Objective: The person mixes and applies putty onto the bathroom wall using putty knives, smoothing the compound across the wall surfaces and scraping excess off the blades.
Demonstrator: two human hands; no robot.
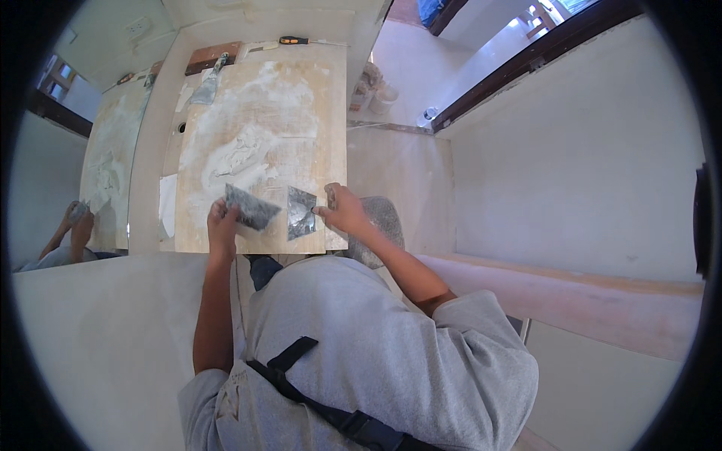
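Note:
In my left hand (221,224) is a dark, smeared steel scraper blade (253,208), tilted over the near part of the board. My right hand (346,209) grips a putty knife (301,213) with a wide, flared blade that points left, next to the other blade but apart from it. Both tools are above a pale wooden board (332,143) coated with white dust and smears. Just beyond them a mound of off-white putty (244,152) lies spread on the board. Another putty knife (204,92) rests at the board's far left corner.
An orange-and-black screwdriver (294,40) lies along the far edge, near a reddish-brown block (201,59). A mirror (113,161) stands at the left. Beyond the board's right side, a whitish bucket (383,99) sits on the floor. A grey speckled container (382,225) is beside my right forearm.

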